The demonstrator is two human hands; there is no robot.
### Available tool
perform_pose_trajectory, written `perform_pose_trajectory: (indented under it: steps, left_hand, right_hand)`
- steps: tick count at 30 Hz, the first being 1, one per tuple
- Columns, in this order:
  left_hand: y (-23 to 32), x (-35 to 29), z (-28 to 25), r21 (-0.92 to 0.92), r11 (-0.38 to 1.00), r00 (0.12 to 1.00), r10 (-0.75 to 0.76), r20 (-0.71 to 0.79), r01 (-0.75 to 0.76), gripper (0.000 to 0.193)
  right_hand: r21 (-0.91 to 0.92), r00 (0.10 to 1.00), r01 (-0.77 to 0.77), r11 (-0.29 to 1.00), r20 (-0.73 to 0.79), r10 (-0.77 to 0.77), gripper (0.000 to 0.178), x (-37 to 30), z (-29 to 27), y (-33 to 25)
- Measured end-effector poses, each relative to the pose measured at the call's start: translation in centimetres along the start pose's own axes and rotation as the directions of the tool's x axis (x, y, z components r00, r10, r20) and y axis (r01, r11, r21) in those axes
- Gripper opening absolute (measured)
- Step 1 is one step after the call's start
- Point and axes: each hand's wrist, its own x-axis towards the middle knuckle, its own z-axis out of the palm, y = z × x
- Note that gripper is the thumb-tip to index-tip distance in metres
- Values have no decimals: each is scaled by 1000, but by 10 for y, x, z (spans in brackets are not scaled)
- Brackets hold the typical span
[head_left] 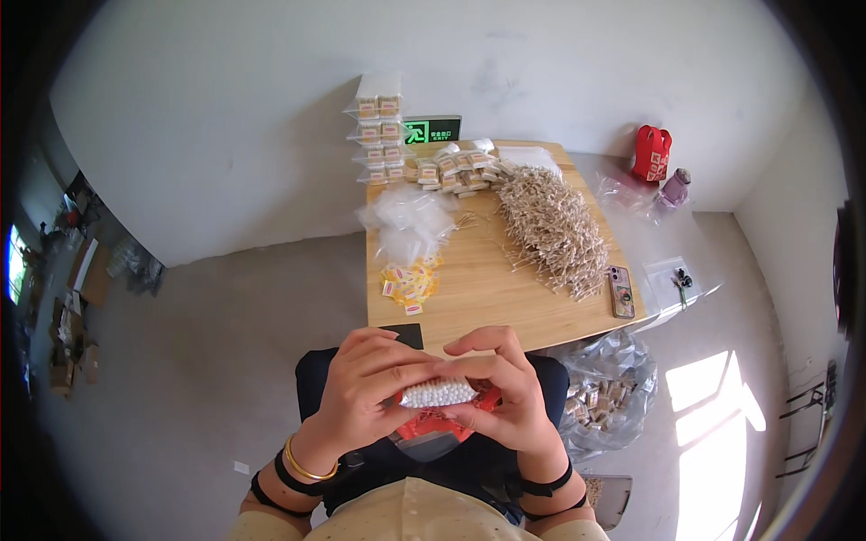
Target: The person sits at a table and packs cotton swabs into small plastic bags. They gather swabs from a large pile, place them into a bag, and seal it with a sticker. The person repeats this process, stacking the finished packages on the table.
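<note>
Both hands are raised in front of the body, below the near edge of the tabletop (487,298). Left hand (365,388) and right hand (505,392) together grasp a small bundle of cotton swabs (438,392), white tips facing the camera, fingers curled around it from both sides. A red-and-clear pouch (437,426) hangs just beneath the bundle; whether the bundle is partly inside it cannot be told.

Done, by the look of it: a stack of filled packets (379,135) at the far left corner and a looser heap of packets (460,167) beside it.

Left, as judged: a large pile of loose swabs (550,230) on the right half, a heap of empty clear bags (410,221), and a few small yellow labels (410,281). Much stock is unpacked; work appears roughly midway or earlier.
</note>
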Motion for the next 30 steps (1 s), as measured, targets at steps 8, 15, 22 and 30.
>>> perform_pose_trajectory:
  steps: [8,15,22,30]
  left_hand:
    - [20,5,-4,-79,996,999,-49,-23,47,34]
    - [22,2,-12,-134,988,993,66,-95,-79,34]
    - [25,-1,-10,-135,988,988,57,-145,-77,33]
    - [28,-3,-9,-193,978,987,51,-155,-81,32]
  right_hand:
    - [-112,983,141,984,-99,-153,33,-2,1,-7]
    - [-97,981,167,981,-81,-175,35,-4,-2,-7]
    - [-148,975,194,970,-76,-207,33,-1,-4,-13]
    - [-132,973,210,969,-67,-220,35,-1,-6,-9]
